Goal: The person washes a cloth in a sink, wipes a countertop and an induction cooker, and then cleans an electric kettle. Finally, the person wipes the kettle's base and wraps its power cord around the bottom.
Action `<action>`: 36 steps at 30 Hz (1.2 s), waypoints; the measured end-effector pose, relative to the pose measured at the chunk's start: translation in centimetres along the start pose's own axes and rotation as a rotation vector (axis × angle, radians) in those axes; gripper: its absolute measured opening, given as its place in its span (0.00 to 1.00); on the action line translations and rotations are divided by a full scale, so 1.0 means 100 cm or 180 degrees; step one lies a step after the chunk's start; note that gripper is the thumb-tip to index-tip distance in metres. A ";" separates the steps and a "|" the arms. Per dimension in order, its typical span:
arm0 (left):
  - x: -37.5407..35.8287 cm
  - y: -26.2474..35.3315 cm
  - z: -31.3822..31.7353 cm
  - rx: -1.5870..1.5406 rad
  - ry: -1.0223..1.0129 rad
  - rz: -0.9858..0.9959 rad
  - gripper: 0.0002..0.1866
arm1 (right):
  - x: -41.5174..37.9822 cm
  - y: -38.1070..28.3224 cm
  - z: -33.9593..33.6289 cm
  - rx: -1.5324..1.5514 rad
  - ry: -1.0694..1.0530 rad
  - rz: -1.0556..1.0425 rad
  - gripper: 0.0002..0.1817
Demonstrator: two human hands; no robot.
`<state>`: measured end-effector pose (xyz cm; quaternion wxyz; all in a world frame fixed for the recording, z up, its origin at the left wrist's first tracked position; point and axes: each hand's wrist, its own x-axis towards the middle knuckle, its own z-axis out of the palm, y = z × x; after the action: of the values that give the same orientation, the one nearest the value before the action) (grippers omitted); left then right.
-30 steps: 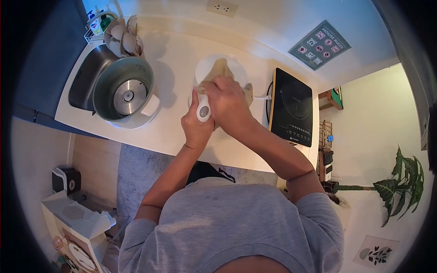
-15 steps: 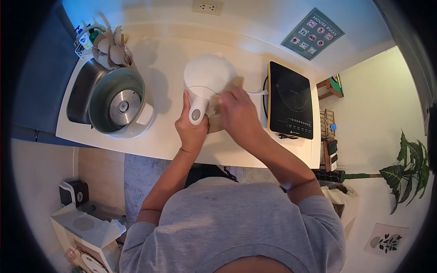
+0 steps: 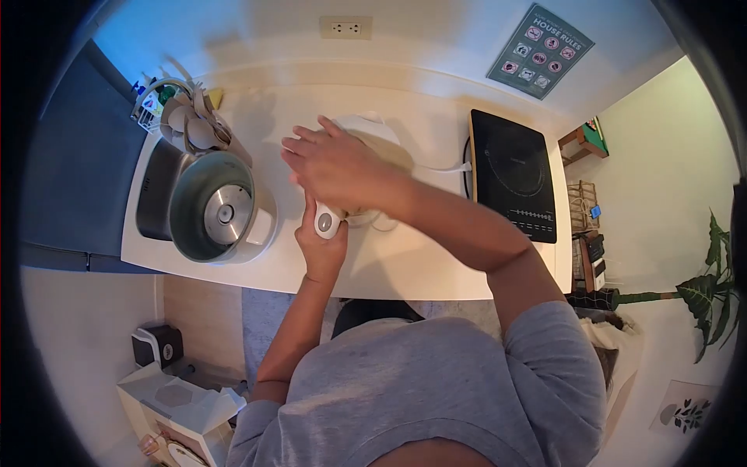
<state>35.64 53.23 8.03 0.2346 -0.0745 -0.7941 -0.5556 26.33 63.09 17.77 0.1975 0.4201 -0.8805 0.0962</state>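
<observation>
A white electric kettle (image 3: 376, 128) stands on the counter, seen from above. Its handle, with a grey oval button (image 3: 325, 222), points toward me. My left hand (image 3: 320, 245) is closed around this handle, thumb along its left side. My right hand (image 3: 334, 167) reaches across the kettle's top with its fingers stretched out and a little apart, toward the left. It covers much of the lid, and I cannot make out what lies under the palm. A white cord (image 3: 440, 169) runs off to the right.
Left of the kettle stands an open grey-green pot (image 3: 187, 226) with a steel disc inside, beside the sink (image 3: 153, 191). Wooden utensils (image 3: 198, 128) stand behind it. To the right lies a black induction cooktop (image 3: 513, 175). A wall socket (image 3: 345, 29) is at the back.
My right hand has moved left from the kettle's right side to over its top, and its fingers have spread. The left hand still grips the handle. The view has shifted slightly.
</observation>
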 end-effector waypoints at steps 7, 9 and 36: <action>-0.001 0.014 -0.003 0.0009 0.0019 -0.0660 0.38 | -0.029 0.010 -0.013 -0.0048 -0.0117 0.1249 0.24; 0.001 0.012 -0.004 0.0085 0.0031 -0.0525 0.39 | -0.053 -0.020 -0.013 -0.0301 0.0516 0.1297 0.25; 0.047 -0.002 -0.056 -0.2284 -0.1694 -0.1597 0.46 | -0.240 0.008 0.049 0.2049 0.1244 0.3360 0.14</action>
<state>33.09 47.31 11.51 -0.1566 -0.0963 -0.5791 -0.7943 38.08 78.78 3.02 0.1445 -0.0563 -0.8436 0.5142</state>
